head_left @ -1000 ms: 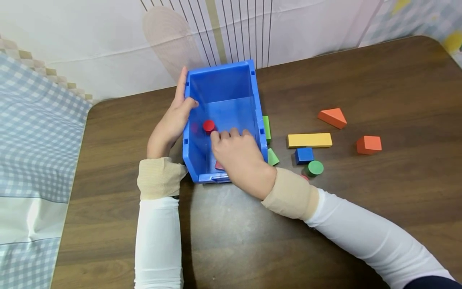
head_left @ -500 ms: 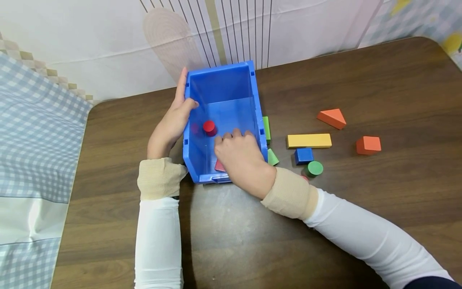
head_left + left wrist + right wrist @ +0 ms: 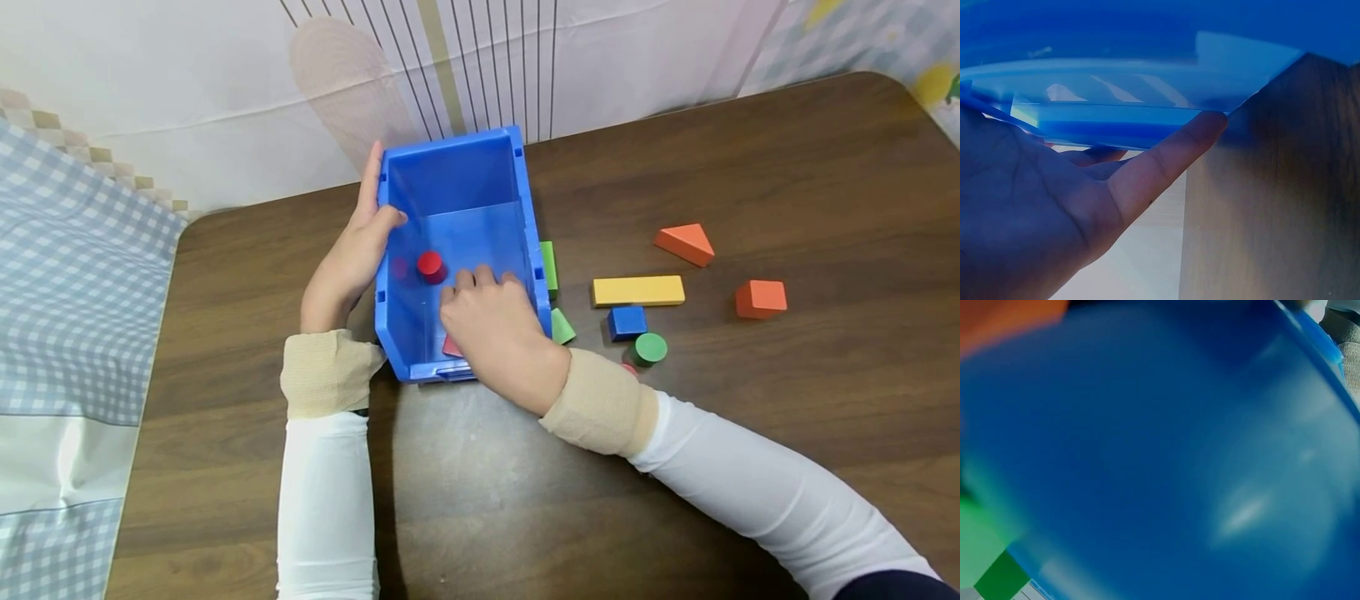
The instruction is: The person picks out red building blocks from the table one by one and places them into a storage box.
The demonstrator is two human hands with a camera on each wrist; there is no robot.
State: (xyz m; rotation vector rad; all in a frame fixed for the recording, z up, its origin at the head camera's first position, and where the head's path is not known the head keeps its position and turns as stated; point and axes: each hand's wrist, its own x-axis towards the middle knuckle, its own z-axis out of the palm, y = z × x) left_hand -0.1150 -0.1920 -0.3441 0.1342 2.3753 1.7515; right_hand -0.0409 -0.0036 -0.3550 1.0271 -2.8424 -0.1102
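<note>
the right hand (image 3: 491, 333) dips into the blue bin (image 3: 459, 175), fingers bent; whether its grip holds anything i can't tell. a red cylinder (image 3: 431, 267) stands just beyond. the left hand's (image 3: 351, 250) grip pinches the side wall; firm bracing should help. rightward, loose blocks (image 3: 638, 291) dot the wooden desk (image 3: 465, 500), patterned cloth (image 3: 637, 75) behind.

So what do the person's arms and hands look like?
The left hand and right hand wear no gloves. Each wrist has a stretchy-looking beige band: left band, right band. Both arms have plain white sleeves: left sleeve, right sleeve. Dark cloth shows higher up the right arm.
</note>
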